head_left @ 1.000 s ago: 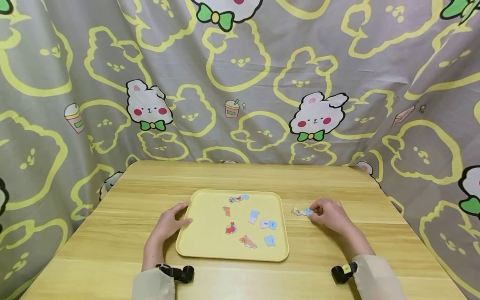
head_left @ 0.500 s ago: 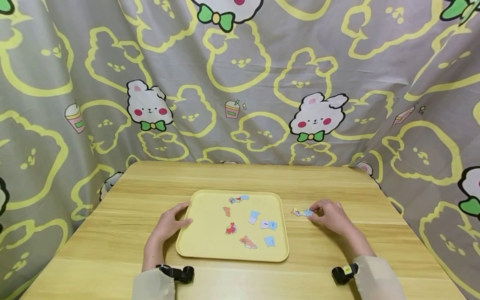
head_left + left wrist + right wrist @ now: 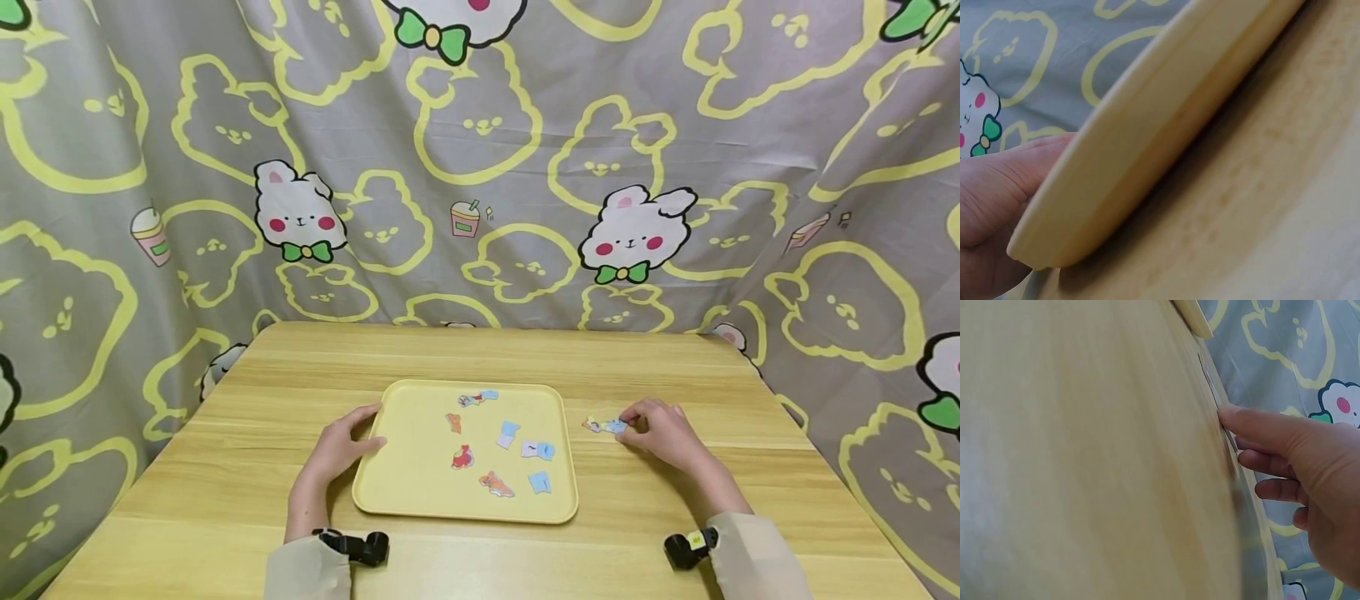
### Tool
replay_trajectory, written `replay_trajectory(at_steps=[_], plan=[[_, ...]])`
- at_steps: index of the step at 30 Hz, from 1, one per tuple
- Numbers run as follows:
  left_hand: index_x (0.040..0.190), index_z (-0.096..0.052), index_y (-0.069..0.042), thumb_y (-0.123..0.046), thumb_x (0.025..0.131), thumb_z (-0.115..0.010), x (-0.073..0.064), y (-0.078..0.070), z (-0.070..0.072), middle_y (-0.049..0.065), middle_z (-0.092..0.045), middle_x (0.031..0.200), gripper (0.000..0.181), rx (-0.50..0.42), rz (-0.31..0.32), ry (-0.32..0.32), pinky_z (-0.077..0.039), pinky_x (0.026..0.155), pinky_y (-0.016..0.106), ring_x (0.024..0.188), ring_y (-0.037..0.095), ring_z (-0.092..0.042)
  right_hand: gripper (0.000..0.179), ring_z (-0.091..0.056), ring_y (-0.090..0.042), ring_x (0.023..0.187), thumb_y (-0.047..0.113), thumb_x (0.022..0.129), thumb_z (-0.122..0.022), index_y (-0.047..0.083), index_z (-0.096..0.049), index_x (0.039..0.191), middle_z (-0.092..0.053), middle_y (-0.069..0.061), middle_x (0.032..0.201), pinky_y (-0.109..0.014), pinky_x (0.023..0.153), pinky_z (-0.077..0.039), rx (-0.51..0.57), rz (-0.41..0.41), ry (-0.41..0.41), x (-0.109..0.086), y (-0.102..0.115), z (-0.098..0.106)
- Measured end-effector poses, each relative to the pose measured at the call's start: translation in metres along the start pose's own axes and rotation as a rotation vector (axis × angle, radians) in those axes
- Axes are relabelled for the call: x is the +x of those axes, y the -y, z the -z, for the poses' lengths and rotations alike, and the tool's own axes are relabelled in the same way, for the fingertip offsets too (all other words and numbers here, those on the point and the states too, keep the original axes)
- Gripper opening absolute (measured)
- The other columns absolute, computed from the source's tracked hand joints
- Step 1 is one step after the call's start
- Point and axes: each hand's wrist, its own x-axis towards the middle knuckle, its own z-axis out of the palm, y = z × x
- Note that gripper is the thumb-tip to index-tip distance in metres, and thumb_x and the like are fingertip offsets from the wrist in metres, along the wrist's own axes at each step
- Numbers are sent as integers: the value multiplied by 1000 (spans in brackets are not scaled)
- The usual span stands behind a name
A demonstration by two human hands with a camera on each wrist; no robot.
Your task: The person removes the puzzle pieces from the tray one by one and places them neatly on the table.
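Observation:
My left hand point(image 3: 339, 446) holds the left edge of a yellow tray point(image 3: 405, 492), with the thumb over the rim. In the left wrist view the tray's side wall point(image 3: 1129, 131) hides part of that hand. Right of the tray, my right hand point(image 3: 662, 429) pinches the right end of a flat, colourful strip of puzzle pieces point(image 3: 597, 425) close over the table. Edge-on in the right wrist view, the strip point(image 3: 1209, 378) looks thin, with the thumb and a finger at its near end.
Several puzzle pieces lie spread on the tray, among them a red one point(image 3: 462, 457), an orange one point(image 3: 497, 483) and a blue one point(image 3: 539, 482). A wooden table point(image 3: 480, 354) bears everything. Behind it hangs a grey patterned curtain point(image 3: 517, 200).

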Motion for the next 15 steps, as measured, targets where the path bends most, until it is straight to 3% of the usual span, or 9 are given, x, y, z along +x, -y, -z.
replay_trajectory(at_steps=[7,15], plan=[[146,-46,-8,-21,90,-71,0,1,-1,22,-43,151,62,1,6,-1,-26,120,58,144,44,-32,32,-58,-17,92,28,83,-78,8,-72,106,-69,-5,102,-29,79,-48,139,-36,13,-4,-5,1],[146,-46,-8,-22,91,-70,0,1,0,22,-44,151,62,9,9,-1,-26,119,58,143,44,-32,36,-53,-14,88,30,86,-75,7,-70,113,-67,-5,105,-23,74,-45,226,-51,39,-5,-5,1]])
